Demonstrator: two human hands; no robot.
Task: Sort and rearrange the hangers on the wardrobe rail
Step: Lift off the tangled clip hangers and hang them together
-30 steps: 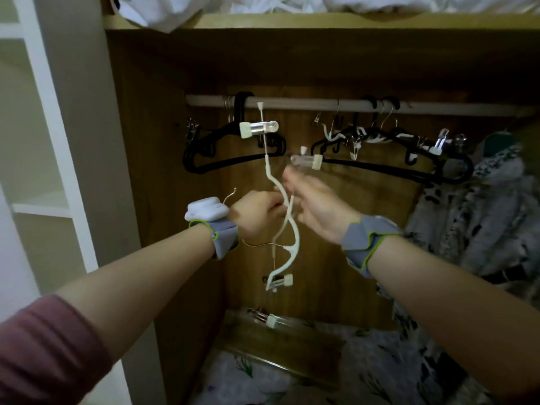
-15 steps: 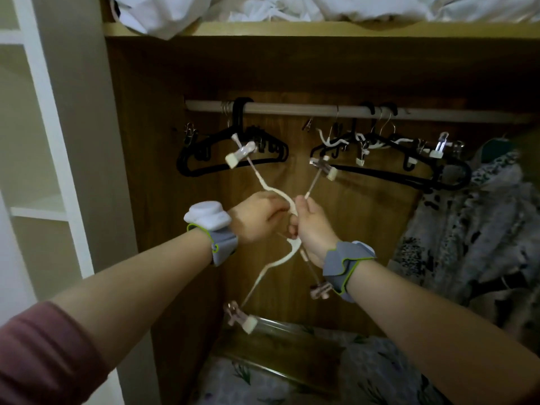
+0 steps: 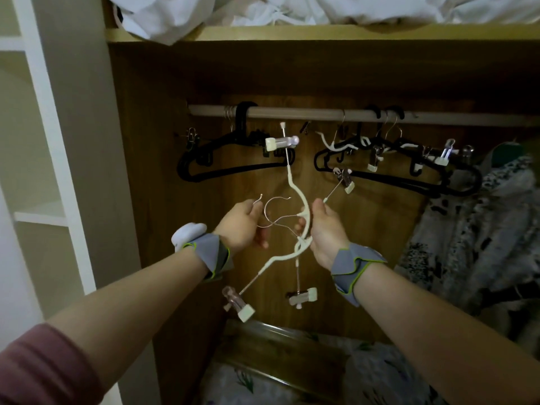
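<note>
Head view, near to far: left hand (image 3: 242,226) pinching wire hooks (image 3: 273,211), right hand (image 3: 325,229) gripping white clip hangers (image 3: 301,217), held off rail, prob. to untangle before rehanging. Beyond: wardrobe rail (image 3: 306,113) w/ black hangers (image 3: 233,159) left, mixed bunch (image 3: 394,162) right.

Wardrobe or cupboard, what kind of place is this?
Most likely a bedroom wardrobe: a rail carries black hangers, bedding is piled on the shelf above, and patterned clothes hang at the right.
</note>
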